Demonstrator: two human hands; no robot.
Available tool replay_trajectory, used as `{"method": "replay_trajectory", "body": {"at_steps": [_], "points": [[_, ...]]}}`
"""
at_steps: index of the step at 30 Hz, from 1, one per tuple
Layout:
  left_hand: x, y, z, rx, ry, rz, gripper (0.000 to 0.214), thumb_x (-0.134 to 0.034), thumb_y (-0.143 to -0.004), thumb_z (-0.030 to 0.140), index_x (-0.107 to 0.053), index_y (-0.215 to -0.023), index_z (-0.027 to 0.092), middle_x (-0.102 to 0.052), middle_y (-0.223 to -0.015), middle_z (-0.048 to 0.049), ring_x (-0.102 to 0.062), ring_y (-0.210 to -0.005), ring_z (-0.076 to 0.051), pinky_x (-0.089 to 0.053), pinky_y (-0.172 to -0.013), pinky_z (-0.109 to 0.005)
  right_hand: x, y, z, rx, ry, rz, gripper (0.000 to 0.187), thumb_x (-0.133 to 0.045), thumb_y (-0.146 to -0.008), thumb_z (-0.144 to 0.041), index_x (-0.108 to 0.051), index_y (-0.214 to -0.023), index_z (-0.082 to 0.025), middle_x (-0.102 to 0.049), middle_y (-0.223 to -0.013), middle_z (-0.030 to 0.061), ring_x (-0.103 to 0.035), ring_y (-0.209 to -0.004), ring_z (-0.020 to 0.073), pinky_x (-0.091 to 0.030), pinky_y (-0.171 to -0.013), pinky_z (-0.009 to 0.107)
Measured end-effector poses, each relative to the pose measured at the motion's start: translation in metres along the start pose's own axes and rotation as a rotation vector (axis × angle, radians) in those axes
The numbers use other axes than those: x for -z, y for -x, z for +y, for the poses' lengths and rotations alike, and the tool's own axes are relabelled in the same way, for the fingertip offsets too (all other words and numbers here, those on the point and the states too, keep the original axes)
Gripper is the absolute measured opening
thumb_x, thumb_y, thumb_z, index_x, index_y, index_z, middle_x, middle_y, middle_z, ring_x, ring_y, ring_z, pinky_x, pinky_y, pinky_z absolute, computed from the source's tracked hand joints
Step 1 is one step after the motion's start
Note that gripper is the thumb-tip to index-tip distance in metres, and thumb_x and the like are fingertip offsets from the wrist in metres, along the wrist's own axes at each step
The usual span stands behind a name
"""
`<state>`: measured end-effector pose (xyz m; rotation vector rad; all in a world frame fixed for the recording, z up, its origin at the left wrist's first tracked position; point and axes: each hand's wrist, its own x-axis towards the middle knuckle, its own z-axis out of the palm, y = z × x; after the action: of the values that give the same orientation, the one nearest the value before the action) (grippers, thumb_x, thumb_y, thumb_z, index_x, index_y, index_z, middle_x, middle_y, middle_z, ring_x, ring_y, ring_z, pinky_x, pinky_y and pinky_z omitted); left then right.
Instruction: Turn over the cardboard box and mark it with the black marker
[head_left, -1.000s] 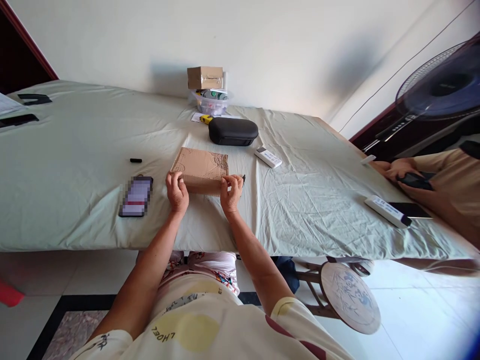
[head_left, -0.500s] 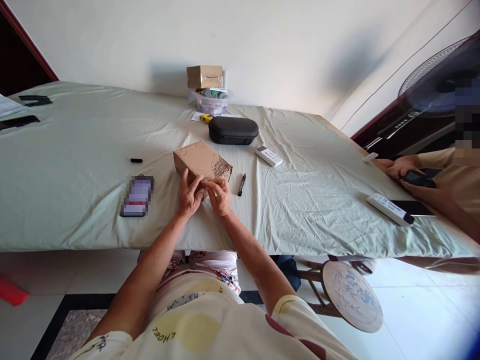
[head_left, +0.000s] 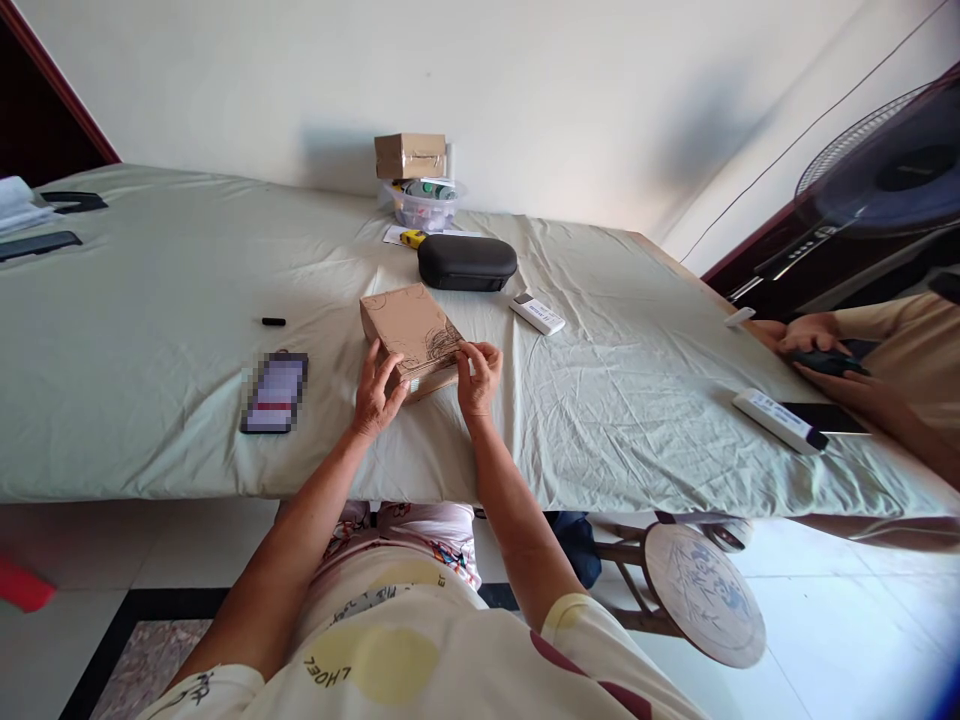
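Note:
A brown cardboard box [head_left: 411, 322] with dark line drawings on its top lies on the cloth-covered table in front of me. My left hand [head_left: 376, 393] grips its near left corner, fingers apart over the edge and thumb against the front side. At the near right corner, my right hand [head_left: 480, 378] has its thumb and fingers pinched on the edge of the box top. A small pale patch shows on the front side between my hands. The black marker pen seen earlier is hidden now, apparently behind my right hand.
Left of the box lie a phone [head_left: 275, 392] and a black pen cap [head_left: 274, 322]. Behind it are a black case [head_left: 466, 262], a yellow tape measure [head_left: 412, 238] and a plastic tub [head_left: 424, 208]. White devices [head_left: 537, 314] lie rightward. Another person's hands [head_left: 821, 345] hold a dark object.
My right hand has slid right along the front edge to the near right corner. The box has shifted slightly right and turned a little. My left hand stays almost where it was.

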<state>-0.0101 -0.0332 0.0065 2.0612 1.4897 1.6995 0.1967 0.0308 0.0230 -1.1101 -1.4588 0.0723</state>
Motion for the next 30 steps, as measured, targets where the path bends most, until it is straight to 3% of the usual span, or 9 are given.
{"method": "replay_trajectory", "body": {"at_steps": [2, 5, 9, 16, 20, 24, 30], "points": [[0.001, 0.0, 0.0, -0.013, 0.02, 0.011, 0.052, -0.049, -0.104, 0.058, -0.061, -0.139, 0.022, -0.043, -0.165, -0.0194, -0.044, -0.154, -0.033, -0.04, -0.126, -0.051, 0.002, -0.001, 0.005, -0.056, -0.01, 0.033, 0.03, -0.062, -0.099, -0.045, -0.077, -0.117, -0.026, -0.064, -0.109, 0.0076, -0.063, -0.095, 0.0194, -0.057, -0.089, 0.038], [0.001, 0.001, 0.0, -0.006, 0.033, 0.018, 0.053, -0.049, -0.103, 0.058, -0.061, -0.14, 0.022, -0.044, -0.164, -0.0198, -0.045, -0.153, -0.033, -0.04, -0.126, -0.051, 0.001, -0.001, 0.012, -0.162, -0.098, -0.03, 0.038, -0.06, -0.098, -0.053, -0.075, -0.113, -0.022, -0.068, -0.099, 0.0056, -0.061, -0.081, 0.0162, -0.056, -0.078, 0.032], [0.0, 0.001, -0.003, 0.039, 0.047, 0.045, 0.054, -0.047, -0.104, 0.06, -0.061, -0.14, 0.022, -0.048, -0.16, -0.0187, -0.05, -0.149, -0.032, -0.046, -0.122, -0.048, -0.005, 0.003, 0.018, -0.241, -0.229, -0.104, 0.049, -0.057, -0.097, -0.063, -0.076, -0.106, -0.019, -0.072, -0.092, 0.0059, -0.064, -0.082, 0.0171, -0.055, -0.075, 0.03], [0.003, -0.001, -0.009, 0.081, 0.076, 0.163, 0.056, -0.043, -0.105, 0.063, -0.062, -0.138, 0.022, -0.06, -0.149, -0.0172, -0.057, -0.143, -0.028, -0.046, -0.121, -0.045, -0.006, 0.006, 0.009, -0.176, -0.239, -0.179, 0.055, -0.055, -0.098, -0.067, -0.077, -0.114, -0.019, -0.076, -0.1, 0.0085, -0.069, -0.09, 0.0183, -0.057, -0.078, 0.03], [0.005, 0.0, -0.015, 0.177, 0.145, 0.225, 0.063, -0.041, -0.104, 0.067, -0.057, -0.143, 0.02, -0.062, -0.146, -0.0183, -0.059, -0.14, -0.028, -0.046, -0.12, -0.043, -0.004, 0.006, 0.003, -0.167, -0.209, -0.241, 0.054, -0.053, -0.1, -0.066, -0.078, -0.116, -0.021, -0.076, -0.105, 0.0096, -0.069, -0.092, 0.0178, -0.058, -0.08, 0.03], [0.005, 0.002, -0.025, 0.285, 0.242, 0.175, 0.074, -0.04, -0.102, 0.073, -0.048, -0.152, 0.019, -0.06, -0.148, -0.0201, -0.061, -0.138, -0.028, -0.053, -0.113, -0.043, -0.007, 0.008, 0.004, -0.249, -0.264, -0.262, 0.058, -0.054, -0.097, -0.068, -0.078, -0.118, -0.02, -0.076, -0.103, 0.0088, -0.069, -0.088, 0.0168, -0.058, -0.08, 0.031], [0.002, 0.003, -0.032, 0.387, 0.437, 0.076, 0.079, -0.044, -0.097, 0.08, -0.04, -0.155, 0.026, -0.058, -0.15, -0.0203, -0.068, -0.127, -0.03, -0.065, -0.089, -0.04, -0.011, 0.007, 0.004, -0.386, -0.483, -0.252, 0.058, -0.058, -0.092, -0.069, -0.075, -0.121, -0.021, -0.071, -0.082, 0.0014, -0.065, -0.07, 0.0139, -0.056, -0.065, 0.028]]}}
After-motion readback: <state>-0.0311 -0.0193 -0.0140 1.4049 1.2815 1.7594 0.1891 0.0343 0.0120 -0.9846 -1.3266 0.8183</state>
